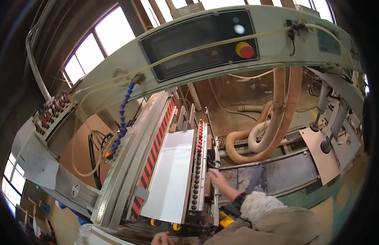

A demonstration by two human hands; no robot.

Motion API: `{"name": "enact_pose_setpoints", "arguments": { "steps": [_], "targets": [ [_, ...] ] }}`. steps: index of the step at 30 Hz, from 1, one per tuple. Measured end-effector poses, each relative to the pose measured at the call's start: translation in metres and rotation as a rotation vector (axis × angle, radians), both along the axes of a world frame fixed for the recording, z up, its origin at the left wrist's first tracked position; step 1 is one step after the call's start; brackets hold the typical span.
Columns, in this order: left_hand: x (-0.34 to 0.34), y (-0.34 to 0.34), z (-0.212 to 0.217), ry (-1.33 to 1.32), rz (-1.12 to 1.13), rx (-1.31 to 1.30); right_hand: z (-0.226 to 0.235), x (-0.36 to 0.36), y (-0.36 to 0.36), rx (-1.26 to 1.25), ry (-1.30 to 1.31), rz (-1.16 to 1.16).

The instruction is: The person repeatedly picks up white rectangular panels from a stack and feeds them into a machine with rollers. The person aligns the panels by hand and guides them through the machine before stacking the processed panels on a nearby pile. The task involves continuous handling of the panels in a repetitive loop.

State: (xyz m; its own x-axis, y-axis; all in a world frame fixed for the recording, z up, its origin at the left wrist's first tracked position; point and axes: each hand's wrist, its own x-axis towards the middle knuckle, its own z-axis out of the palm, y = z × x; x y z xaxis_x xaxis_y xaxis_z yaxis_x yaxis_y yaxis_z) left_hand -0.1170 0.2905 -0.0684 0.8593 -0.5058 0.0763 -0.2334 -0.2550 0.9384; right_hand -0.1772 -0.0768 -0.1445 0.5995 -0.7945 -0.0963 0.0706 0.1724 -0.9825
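A long white panel [170,173] lies on the machine bed, between a red-and-black striped guard and a rail of rollers [196,175]. My right hand [216,178] reaches in from the lower right to the outer side of this rail. Its fingers stretch forward, and nothing shows in them; whether they touch the rail I cannot tell. At the bottom edge, just below the panel's near end, my left hand [161,239] shows only in part. Its fingers are curled, and whatever they may hold is hidden.
Overhead spans a pale machine beam with a dark control panel [189,49] and a red stop button [246,50]. A blue jointed hose [123,112] hangs at left. Ribbed ducts [275,122] loop behind the bed. A brown board [320,155] leans at right. Yellow wheels [176,226] sit below the panel.
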Motion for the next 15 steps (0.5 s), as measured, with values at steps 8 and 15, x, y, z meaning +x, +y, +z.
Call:
{"name": "enact_pose_setpoints", "arguments": {
  "steps": [8,15],
  "targets": [
    [0.067,-0.179,0.037,-0.552,-0.301,0.331,-0.064,-0.136,-0.052,0.472,0.077,-0.051],
    [0.079,-0.241,0.012,-0.967,-0.284,0.64,-0.103,-0.179,-0.065,0.597,-0.011,0.03]
  ]
}}
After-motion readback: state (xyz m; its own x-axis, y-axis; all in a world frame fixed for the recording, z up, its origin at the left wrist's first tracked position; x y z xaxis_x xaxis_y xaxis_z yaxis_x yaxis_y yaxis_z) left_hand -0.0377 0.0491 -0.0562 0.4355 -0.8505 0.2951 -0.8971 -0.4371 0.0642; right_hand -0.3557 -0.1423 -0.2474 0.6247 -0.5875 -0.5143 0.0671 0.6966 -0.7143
